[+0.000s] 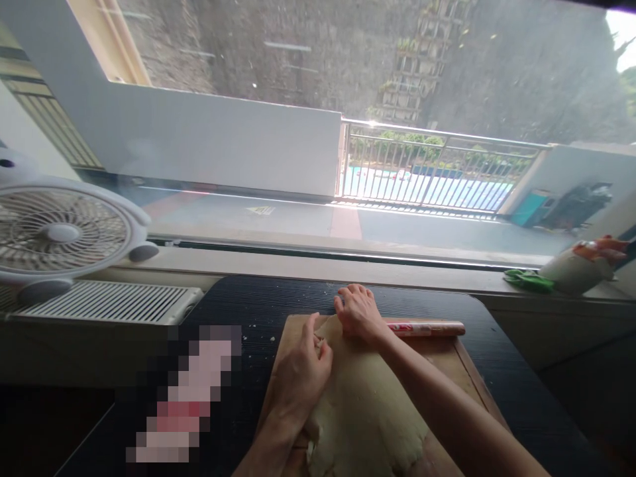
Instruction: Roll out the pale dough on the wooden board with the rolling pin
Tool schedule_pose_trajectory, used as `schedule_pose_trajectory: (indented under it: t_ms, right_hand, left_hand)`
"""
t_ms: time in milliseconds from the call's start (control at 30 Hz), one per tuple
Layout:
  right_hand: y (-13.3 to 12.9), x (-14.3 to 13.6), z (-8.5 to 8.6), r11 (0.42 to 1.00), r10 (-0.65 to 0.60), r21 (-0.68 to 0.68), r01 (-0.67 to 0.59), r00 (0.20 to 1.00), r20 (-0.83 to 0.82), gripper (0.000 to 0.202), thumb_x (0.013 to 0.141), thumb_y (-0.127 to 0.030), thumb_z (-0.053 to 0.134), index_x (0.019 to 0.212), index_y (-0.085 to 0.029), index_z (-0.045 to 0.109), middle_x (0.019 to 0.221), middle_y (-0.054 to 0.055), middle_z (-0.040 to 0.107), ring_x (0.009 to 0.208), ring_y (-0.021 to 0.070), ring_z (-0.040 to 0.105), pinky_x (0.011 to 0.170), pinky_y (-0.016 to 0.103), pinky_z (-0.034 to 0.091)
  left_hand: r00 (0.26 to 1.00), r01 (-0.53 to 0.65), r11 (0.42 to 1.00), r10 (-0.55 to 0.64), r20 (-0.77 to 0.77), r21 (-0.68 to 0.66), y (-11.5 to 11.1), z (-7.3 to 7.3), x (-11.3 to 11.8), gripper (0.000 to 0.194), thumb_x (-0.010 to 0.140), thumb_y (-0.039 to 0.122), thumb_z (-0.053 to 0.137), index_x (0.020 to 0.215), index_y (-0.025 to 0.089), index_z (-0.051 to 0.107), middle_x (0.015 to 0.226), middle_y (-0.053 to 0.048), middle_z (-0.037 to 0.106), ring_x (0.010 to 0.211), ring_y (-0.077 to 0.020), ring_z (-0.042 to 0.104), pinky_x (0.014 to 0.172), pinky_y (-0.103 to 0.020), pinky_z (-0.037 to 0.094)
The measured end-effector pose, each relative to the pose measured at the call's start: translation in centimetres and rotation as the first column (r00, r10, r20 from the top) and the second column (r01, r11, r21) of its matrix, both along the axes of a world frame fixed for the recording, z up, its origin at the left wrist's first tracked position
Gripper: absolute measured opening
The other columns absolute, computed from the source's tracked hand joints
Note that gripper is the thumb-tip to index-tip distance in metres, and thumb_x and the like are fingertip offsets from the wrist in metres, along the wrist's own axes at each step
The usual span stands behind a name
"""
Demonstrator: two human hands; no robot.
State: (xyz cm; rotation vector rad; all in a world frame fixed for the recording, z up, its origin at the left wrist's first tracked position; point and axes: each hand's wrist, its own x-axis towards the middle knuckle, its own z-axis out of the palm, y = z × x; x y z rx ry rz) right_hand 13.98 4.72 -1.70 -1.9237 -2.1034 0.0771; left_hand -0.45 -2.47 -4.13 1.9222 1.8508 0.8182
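A large, pale sheet of dough (370, 404) with ragged near edges covers much of a wooden board (293, 324). At the dough's far left edge, my left hand (305, 368) has its fingers bent, with a small bit of dough between thumb and fingers. My right hand (358, 311) lies palm down over the far end of the dough, its fingers stretched a little past the board. Beside my right wrist, a cylindrical roll with a red-and-white printed wrapping (427, 328) rests across the board's far side, partly hidden by the wrist.
The board stands on a dark table (248, 298) with scattered crumbs. A pixelated pinkish item (199, 377) is left of the board. A white fan (64, 232) stands at far left. On the sill are a green cloth (529, 280) and a rounded pale container (576, 271), below a large window.
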Motion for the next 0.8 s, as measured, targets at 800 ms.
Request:
schedule_pose_trajectory:
  t_ms: [800]
  right_hand:
    - [-0.7,-0.2,-0.5,1.0,0.008,0.024,-0.005,0.993,-0.118,0.03,0.095,-0.036,0.031,0.108,-0.023,0.054,0.11,0.006,0.055,0.106,0.0188,0.046,0.088,0.032,0.032]
  left_hand:
    - [0.983,0.032,0.999,-0.037,0.178,0.033,0.0,0.5,-0.1,0.049,0.081,0.024,0.05,0.129,0.026,0.041,0.092,-0.001,0.066,0.08,-0.0151,0.065,0.071,-0.025,0.047]
